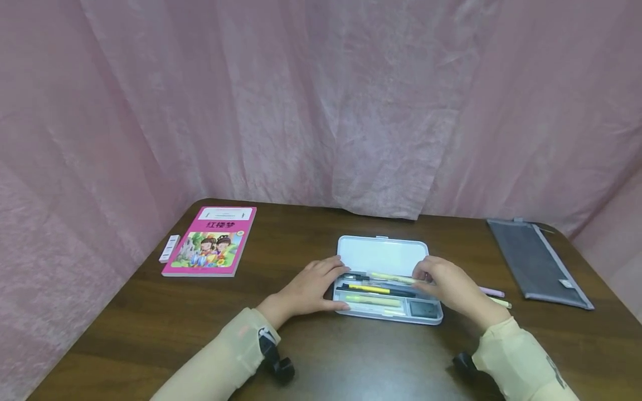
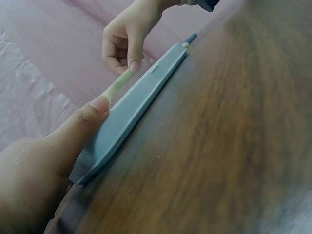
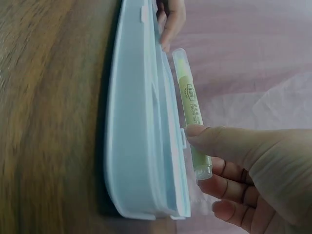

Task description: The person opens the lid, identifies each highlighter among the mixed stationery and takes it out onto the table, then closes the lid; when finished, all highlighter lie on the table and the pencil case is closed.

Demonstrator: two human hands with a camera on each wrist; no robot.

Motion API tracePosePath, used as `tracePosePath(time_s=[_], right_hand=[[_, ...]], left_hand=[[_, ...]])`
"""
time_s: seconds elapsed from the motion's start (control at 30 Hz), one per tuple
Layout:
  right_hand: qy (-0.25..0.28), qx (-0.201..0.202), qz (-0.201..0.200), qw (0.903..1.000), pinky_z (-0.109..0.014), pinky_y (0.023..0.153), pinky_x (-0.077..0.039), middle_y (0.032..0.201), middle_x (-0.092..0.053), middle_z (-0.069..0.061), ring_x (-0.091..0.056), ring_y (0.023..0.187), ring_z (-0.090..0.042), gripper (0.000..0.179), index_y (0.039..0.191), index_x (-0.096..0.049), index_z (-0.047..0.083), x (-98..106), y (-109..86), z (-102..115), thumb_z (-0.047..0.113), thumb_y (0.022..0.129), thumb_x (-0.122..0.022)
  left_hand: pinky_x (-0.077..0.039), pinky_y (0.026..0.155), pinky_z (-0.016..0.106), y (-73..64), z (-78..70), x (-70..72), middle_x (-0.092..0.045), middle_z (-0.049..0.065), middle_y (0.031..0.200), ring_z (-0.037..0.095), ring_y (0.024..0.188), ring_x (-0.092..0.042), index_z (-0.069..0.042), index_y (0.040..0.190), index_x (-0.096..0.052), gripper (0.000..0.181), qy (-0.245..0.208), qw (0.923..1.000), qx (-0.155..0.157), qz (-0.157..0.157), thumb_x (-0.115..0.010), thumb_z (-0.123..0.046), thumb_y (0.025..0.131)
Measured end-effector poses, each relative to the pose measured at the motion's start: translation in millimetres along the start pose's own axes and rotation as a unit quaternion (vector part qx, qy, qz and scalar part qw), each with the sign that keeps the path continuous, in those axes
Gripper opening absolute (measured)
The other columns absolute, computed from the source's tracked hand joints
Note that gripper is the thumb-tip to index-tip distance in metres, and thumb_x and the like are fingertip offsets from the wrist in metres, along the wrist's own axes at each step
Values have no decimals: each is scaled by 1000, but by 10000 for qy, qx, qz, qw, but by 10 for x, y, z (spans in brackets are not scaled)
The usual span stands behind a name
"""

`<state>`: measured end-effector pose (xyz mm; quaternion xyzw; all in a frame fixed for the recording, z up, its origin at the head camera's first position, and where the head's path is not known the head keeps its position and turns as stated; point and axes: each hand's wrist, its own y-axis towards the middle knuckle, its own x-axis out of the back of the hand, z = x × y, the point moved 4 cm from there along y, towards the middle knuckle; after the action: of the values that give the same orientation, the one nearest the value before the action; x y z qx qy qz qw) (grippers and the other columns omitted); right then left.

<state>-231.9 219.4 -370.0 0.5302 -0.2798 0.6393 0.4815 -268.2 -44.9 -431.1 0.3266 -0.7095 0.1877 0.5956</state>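
Note:
A pale blue pencil case [image 1: 383, 253] lies with its lid raised at the back. My left hand [image 1: 313, 287] holds its left end, thumb at the near corner and fingers by the lid's hinge side. Between thumb and fingers my right hand [image 1: 446, 284] pinches a yellow-green highlighter [image 3: 190, 102], over the case's right part. In the right wrist view the highlighter's clear cap points away toward the left hand. Inside the case lie a yellow-and-black pen [image 1: 368, 288], another light green highlighter [image 1: 373, 301] in the front compartment and a dark grey rectangular piece [image 1: 423, 309].
Beside the case, partly behind the right hand, lie a purple pen [image 1: 492, 292] and a pale yellow-green pen [image 1: 501, 303]. A grey zip pouch [image 1: 539, 262] is at the right. At the far left are a pink book [image 1: 210, 242] and a small white box [image 1: 170, 249]. Pink curtain [image 1: 321, 111] hangs behind the table.

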Motion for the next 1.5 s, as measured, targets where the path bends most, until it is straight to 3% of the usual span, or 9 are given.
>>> tracePosePath(time_s=[0.27, 0.9, 1.23, 1.5], right_hand=[[-116, -52, -2, 9999, -30, 67, -50, 78, -59, 7, -53, 73, -8, 10, 84, -67, 16, 133, -74, -30, 16, 80, -77], [-344, -12, -502, 9981, -24, 60, -43, 73, -54, 11, -51, 69, -6, 15, 77, -64, 19, 381, -363, -228, 14, 77, -78], [-468, 37, -770, 9959, -22, 56, -40, 72, -53, 13, -48, 67, -1, 17, 76, -63, 19, 434, -539, -374, 13, 75, -79], [-609, -94, -756, 9952, -22, 56, -38, 72, -51, 14, -44, 66, 2, 17, 77, -63, 19, 403, -682, -507, 15, 75, -80]], left_hand=[[-31, 116, 44, -3, -4, 34, -38, 5, 153, 20, 144, -32, -18, 143, -43, 80, 64, 10000, -51, -54, -57, -69, 82], [-29, 117, 43, 0, 10, 6, -37, 4, 154, 19, 145, -30, -20, 145, -41, 81, -65, 10000, 9, 30, -55, -70, 83], [-29, 117, 43, 5, 12, 12, -37, 4, 154, 19, 145, -30, -20, 144, -42, 81, -35, 10000, 15, 17, -56, -70, 82], [-28, 117, 44, 1, 3, 30, -37, 5, 154, 20, 145, -30, -19, 145, -42, 82, -85, 10000, -19, 17, -56, -70, 82]])
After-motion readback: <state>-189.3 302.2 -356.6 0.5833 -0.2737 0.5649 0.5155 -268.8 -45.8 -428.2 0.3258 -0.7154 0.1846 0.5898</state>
